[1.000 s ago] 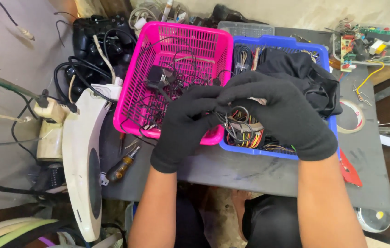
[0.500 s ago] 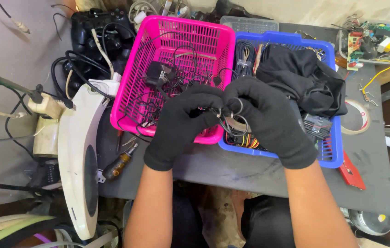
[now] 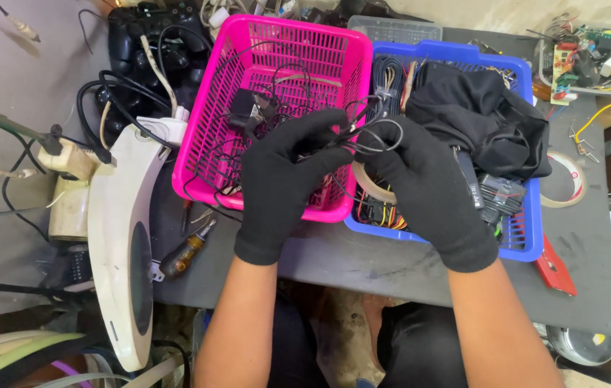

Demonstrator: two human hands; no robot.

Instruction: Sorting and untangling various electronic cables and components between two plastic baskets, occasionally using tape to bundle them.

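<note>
Both hands wear black gloves and meet over the seam between two baskets. My left hand [image 3: 284,179] and my right hand [image 3: 428,183] each pinch a thin black cable [image 3: 370,133], coiled into small loops between the fingertips. Below them a pink basket [image 3: 212,122] holds a black adapter with tangled wires. A blue basket [image 3: 525,237] to its right holds a black cloth [image 3: 485,118], coloured wires and a roll of tape partly hidden by my right hand.
A white oval casing [image 3: 122,237] lies at the left beside a screwdriver [image 3: 187,251]. Black game controllers and cables [image 3: 140,43] sit at the back left. A circuit board [image 3: 593,54], a tape ring [image 3: 564,179] and a red tool [image 3: 553,266] are at the right.
Both hands have shifted slightly to the right and up in the frame, and the cable loops between the fingertips have been worked tighter. The baskets have not moved.
</note>
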